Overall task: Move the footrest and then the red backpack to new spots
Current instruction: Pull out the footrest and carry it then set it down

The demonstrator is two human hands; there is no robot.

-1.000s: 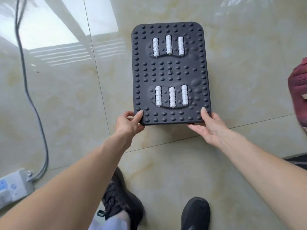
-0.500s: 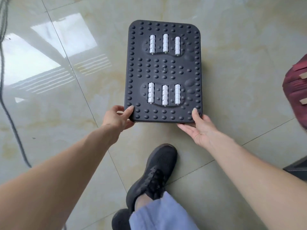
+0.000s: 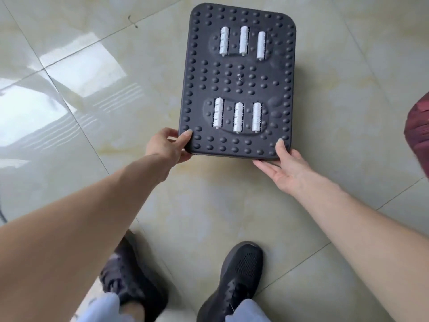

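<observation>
Footrest [image 3: 239, 82]: I see a dark matte plastic slab, rounded-corner rectangle, top studded with round bumps; two foot-shaped hollows, each with three white ribbed rollers [image 3: 238, 117]. It is over the glossy floor; can't tell if it touches down.
Footrest axis: long axis runs away from me, short near edge faces my shoes, far end tips slightly right.
Left hand [image 3: 166, 146]: clamped on the footrest's near-left corner, thumb on top among the bumps, fingers curled under the edge.
Right hand [image 3: 286, 167]: at the footrest's near-right corner, palm up and mostly spread, thumb lying on the top, fingers under the near edge; supporting grip, not a tight fist.
Backpack [image 3: 417, 133]: dark red fabric, rounded bulge, only a sliver visible, well apart to the right of the footrest.
Floor [image 3: 232, 205]: polished cream marble-look tiles, thin grout lines, window glare left of the footrest.
Shoes [image 3: 236, 277]: black mesh knit, laced, on the near side of the footrest, toes pointing toward it.
</observation>
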